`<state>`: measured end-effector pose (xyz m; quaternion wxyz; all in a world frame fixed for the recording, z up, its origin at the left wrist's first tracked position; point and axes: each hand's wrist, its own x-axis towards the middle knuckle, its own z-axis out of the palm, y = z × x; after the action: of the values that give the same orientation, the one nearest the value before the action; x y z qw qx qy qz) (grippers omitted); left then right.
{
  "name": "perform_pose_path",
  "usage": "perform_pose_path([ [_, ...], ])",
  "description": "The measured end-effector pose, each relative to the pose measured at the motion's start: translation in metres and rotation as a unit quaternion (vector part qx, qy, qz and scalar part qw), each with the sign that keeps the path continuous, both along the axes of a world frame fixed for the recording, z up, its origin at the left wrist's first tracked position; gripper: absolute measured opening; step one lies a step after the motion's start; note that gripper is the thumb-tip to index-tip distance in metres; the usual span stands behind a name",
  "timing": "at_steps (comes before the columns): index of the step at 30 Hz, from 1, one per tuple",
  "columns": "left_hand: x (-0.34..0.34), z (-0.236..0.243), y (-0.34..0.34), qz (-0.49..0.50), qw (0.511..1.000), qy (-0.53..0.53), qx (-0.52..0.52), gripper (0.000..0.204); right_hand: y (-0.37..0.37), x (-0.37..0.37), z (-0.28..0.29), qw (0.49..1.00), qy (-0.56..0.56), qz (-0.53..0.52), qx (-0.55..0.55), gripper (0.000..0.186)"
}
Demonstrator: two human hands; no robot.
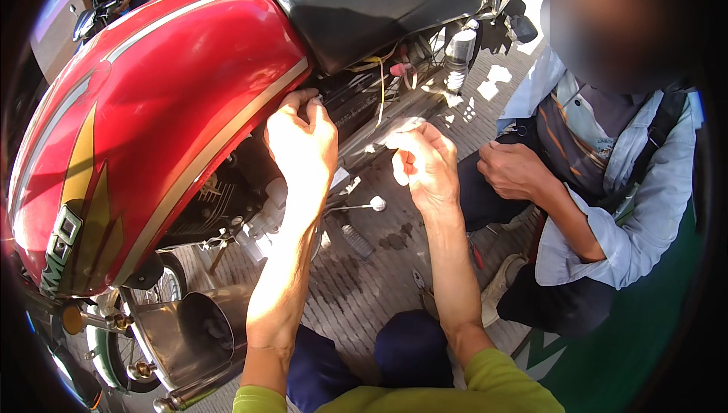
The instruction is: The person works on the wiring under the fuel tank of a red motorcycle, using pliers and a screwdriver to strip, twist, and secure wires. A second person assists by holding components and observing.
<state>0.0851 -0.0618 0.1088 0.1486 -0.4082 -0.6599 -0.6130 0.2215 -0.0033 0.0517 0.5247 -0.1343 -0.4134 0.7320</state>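
A red motorcycle fuel tank [182, 72] with gold and silver stripes fills the left side, and a black seat [394, 3] adjoins it. At the tank's rear lower edge is my left hand [302, 140], its thumb and fingers pinched beside the frame under the seat. Whatever is between those fingertips is too small to name. My right hand [428, 166] is closed in a pinch to the right, apart from the tank. Something pale and bright shows at its fingertips, washed out by sunlight. A yellow wire [381, 94] hangs below the seat between my hands.
A co-worker in a light shirt [644, 223] sits close on the right, one hand [516, 170] raised near mine. Below are the engine [216, 197], a lever with a round white end [378, 204], a rear shock absorber [459, 56] and tools [418, 279] on the ribbed ground.
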Motion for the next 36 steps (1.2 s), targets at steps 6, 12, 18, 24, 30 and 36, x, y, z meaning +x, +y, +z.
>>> perform_pose_path([
  [6, 0.006, -0.011, 0.019, 0.011, 0.993, -0.088, 0.077, 0.016, 0.020, -0.005, -0.029, 0.998, 0.053, -0.035, -0.017, 0.005],
  [12, -0.002, -0.011, 0.004, -0.042, 0.999, -0.016, -0.005, 0.014, 0.021, -0.015, -0.024, 0.999, -0.004, 0.045, -0.011, 0.012],
  [18, -0.024, 0.007, -0.017, -0.089, 0.952, 0.276, -0.099, 0.012, 0.026, -0.038, -0.017, 0.978, -0.007, 0.204, -0.035, 0.021],
  [24, -0.028, -0.002, -0.018, -0.073, 0.981, 0.176, -0.037, 0.013, 0.002, -0.051, -0.007, 0.983, -0.027, 0.179, -0.033, 0.021],
  [30, -0.028, -0.011, -0.019, -0.059, 0.988, 0.137, 0.038, 0.013, -0.022, -0.053, 0.013, 0.988, -0.040, 0.131, 0.064, 0.019],
  [36, -0.037, -0.006, -0.028, -0.049, 0.978, 0.197, 0.042, 0.012, -0.035, -0.068, 0.038, 0.953, -0.066, -0.113, 0.272, 0.018],
])
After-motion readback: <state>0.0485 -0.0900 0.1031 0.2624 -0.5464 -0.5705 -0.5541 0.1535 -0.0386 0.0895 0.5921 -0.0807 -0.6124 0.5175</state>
